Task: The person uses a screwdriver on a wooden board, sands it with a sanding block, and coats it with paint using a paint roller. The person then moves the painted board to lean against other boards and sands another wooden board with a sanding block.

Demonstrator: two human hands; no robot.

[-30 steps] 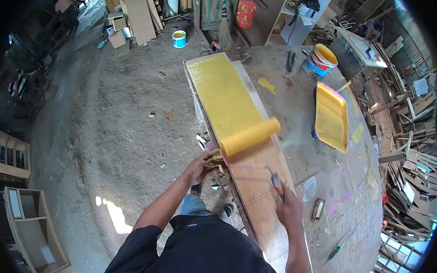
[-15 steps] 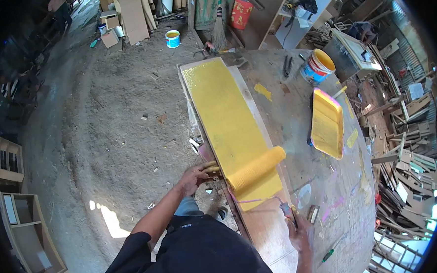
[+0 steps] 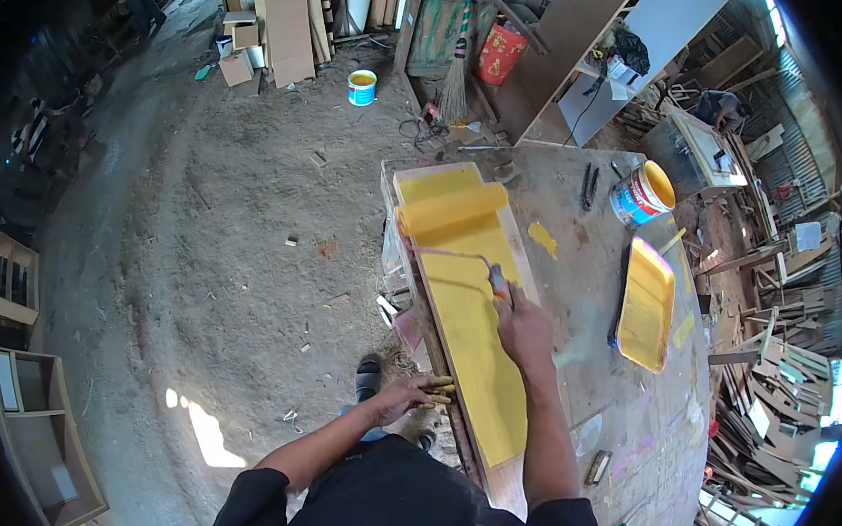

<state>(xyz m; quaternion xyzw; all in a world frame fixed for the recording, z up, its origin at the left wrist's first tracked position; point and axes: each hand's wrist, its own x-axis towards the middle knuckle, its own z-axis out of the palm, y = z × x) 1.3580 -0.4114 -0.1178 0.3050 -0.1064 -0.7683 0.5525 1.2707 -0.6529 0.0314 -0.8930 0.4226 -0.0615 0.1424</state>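
Note:
My right hand [image 3: 525, 332] is closed around the handle of a paint roller [image 3: 452, 214]. Its wide yellow sleeve lies across the far part of a long board [image 3: 469, 360], which is coated yellow over most of its length. At the near end a strip of the board shows bare. My left hand [image 3: 407, 398] is at the board's left edge, fingers stretched out and apart, with yellow paint on the fingertips. A paint tray [image 3: 648, 308] wet with yellow paint lies to the right on the worktable [image 3: 579, 369].
An open bucket of yellow paint [image 3: 642, 194] stands at the table's far right. Another paint tub [image 3: 362, 88] sits on the dirt floor. Pliers [image 3: 589, 186] and a broom [image 3: 455, 85] are further back. A person [image 3: 720, 109] bends over a bench at right.
My right hand has pushed the roller from the near part of the board to its far part. Yellow now covers more of the near end. My left hand remains by the left edge.

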